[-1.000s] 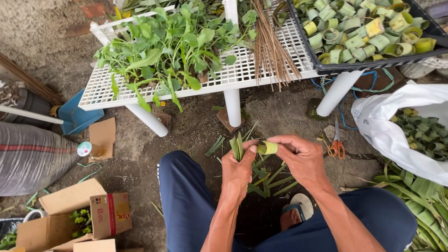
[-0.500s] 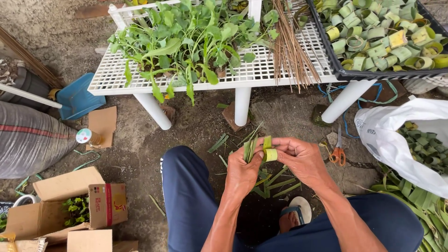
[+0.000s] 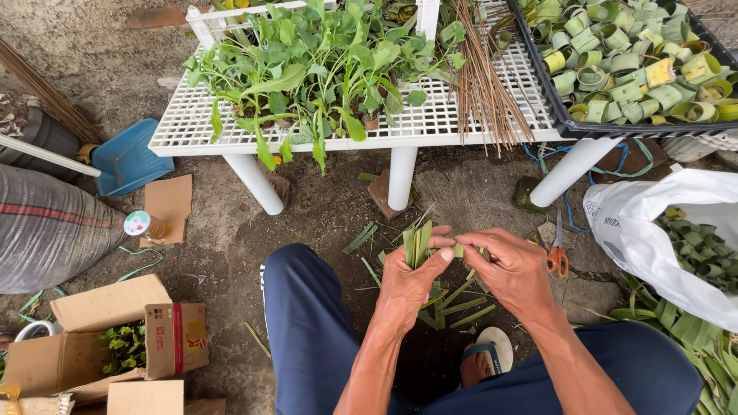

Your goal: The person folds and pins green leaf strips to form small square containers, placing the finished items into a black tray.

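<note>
Bare forearms, no sleeves; navy trousers; 1 white-soled sandal with dark strap.

Brown cardboard boxes lower left, white printed bag right

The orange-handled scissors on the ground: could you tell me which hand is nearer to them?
Right. The right hand is just left of the scissors; the left hand is farther left, beyond it.

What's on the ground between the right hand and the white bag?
In the head view, orange-handled scissors lie on the dirt between the right hand and the white bag.
</note>
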